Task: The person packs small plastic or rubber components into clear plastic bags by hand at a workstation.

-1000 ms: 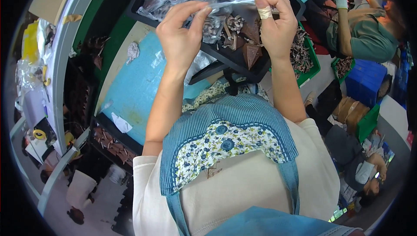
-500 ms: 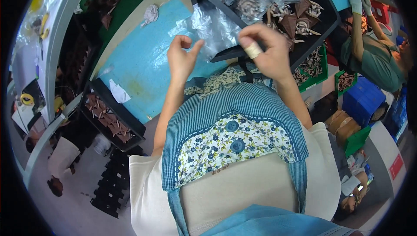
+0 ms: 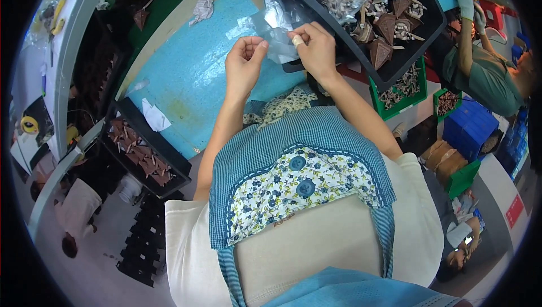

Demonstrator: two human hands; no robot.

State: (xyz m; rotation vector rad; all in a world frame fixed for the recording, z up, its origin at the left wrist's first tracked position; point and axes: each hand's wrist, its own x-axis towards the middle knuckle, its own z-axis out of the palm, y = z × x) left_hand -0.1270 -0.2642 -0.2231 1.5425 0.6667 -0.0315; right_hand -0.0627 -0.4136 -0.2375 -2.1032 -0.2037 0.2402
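A clear plastic bag (image 3: 278, 42) hangs between my two hands above the blue work surface. My left hand (image 3: 246, 65) is closed in a pinch at the bag's left edge. From the other side, my right hand (image 3: 317, 50), with tan tape round one finger, pinches its right edge. More clear plastic (image 3: 278, 10) lies just beyond, in part beneath the edge of a large black tray (image 3: 333, 23). Inside that tray are clear bags of parts (image 3: 343, 6) and loose brown pointed pieces (image 3: 385, 29) with pale sticks.
Crumpled white paper (image 3: 203, 9) rests on the blue surface (image 3: 175, 75). A black bin (image 3: 180, 174) of brown pieces stands at the left, a white sheet (image 3: 154, 116) beside it. Green crates (image 3: 402, 103) sit at the right. A co-worker's gloved hand (image 3: 465, 2) is at upper right.
My right hand has moved left toward my left hand, and both now pinch the bag. The left has shifted slightly right. The black tray sits a little farther right in the picture.
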